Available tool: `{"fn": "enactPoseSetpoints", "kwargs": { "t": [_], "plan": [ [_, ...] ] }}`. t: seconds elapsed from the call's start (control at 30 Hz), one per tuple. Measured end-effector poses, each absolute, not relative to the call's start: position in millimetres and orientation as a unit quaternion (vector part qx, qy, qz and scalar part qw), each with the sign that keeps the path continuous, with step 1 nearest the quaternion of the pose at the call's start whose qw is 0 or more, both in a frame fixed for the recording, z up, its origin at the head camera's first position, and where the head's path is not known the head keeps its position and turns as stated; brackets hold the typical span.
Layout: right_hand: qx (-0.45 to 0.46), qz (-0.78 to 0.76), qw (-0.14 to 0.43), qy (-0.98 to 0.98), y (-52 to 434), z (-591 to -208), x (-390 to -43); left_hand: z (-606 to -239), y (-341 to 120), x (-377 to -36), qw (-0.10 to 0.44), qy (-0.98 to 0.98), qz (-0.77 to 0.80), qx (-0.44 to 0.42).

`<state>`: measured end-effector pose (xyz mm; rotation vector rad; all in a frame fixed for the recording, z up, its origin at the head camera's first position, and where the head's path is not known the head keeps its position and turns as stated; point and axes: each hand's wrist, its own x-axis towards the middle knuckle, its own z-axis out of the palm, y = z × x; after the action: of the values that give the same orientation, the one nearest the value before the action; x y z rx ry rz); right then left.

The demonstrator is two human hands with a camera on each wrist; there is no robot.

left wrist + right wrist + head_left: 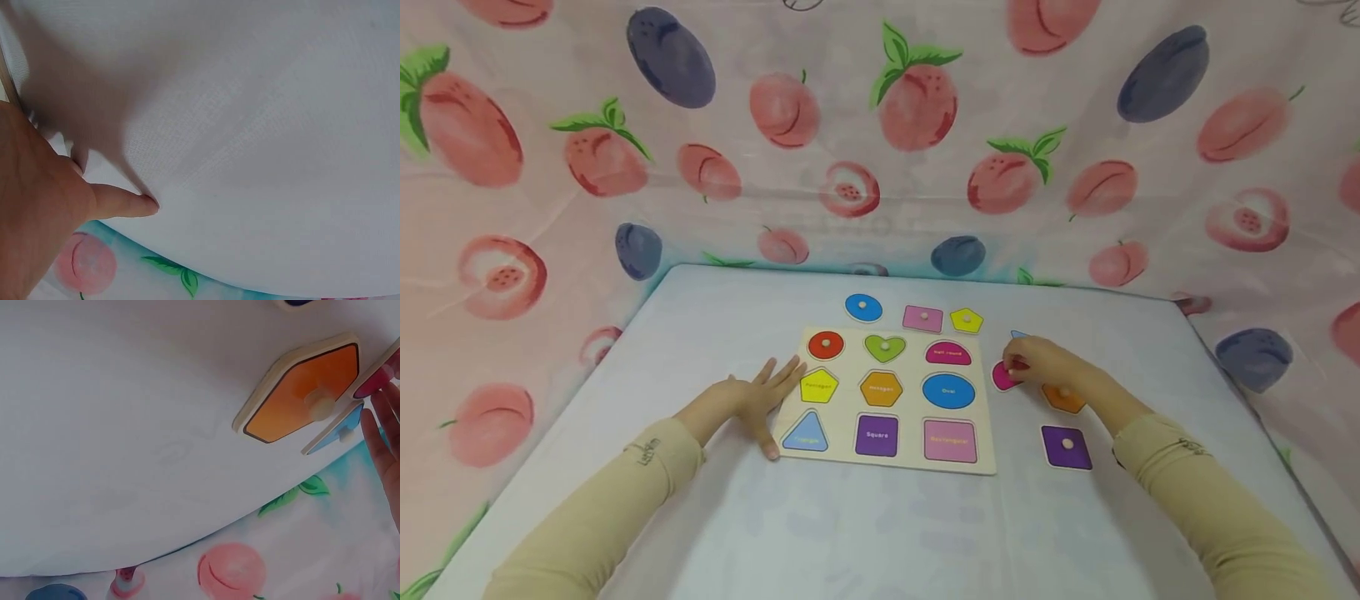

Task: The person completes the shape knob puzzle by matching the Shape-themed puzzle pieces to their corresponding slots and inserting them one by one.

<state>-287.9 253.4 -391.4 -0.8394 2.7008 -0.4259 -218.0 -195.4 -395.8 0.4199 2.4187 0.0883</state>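
The right hand point(1037, 360) pinches the knob of the pink piece point(1002, 377), just right of the board point(985, 450) on the bench point(715, 317), while the left hand point(758, 398) lies flat, fingers straight, at the board's left edge. The pick-up seems in hand; next comes lifting it to the half-round slot point(948, 353). Only the right wrist view shows the orange piece point(300, 394) clear, beside a blue piece point(334, 434).

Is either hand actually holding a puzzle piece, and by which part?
The right hand pinches the magenta piece near its top; the left hand lies flat, holding nothing.
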Motion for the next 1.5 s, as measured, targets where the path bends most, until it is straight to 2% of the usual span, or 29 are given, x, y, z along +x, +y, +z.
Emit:
{"fn": "enactPoseSetpoints", "kwargs": {
  "t": [0.23, 0.47, 0.77, 1.17, 1.5],
  "plan": [
    [-0.304, -0.144, 0.139, 0.931, 256.7, -390.7, -286.0, -395.2, -193.4, -216.4, 0.336, 0.926, 0.043, 0.166],
    [-0.278, -0.134, 0.136, 0.942, 255.5, -383.9, -283.9, -392.6, -191.9, -216.4, 0.331, 0.929, 0.043, 0.162],
    [-0.262, -0.137, 0.090, 0.951, 230.6, -377.9, -289.6, -398.7, -193.6, -215.1, 0.340, 0.926, 0.044, 0.156],
    [-0.270, -0.120, 0.036, 0.955, 193.7, -378.1, -292.6, -398.8, -188.0, -214.5, 0.310, 0.932, 0.069, 0.176],
    [-0.245, -0.117, 0.061, 0.960, 170.1, -384.3, -303.3, -399.8, -195.2, -215.7, 0.302, 0.932, 0.070, 0.187]
  ]
}}
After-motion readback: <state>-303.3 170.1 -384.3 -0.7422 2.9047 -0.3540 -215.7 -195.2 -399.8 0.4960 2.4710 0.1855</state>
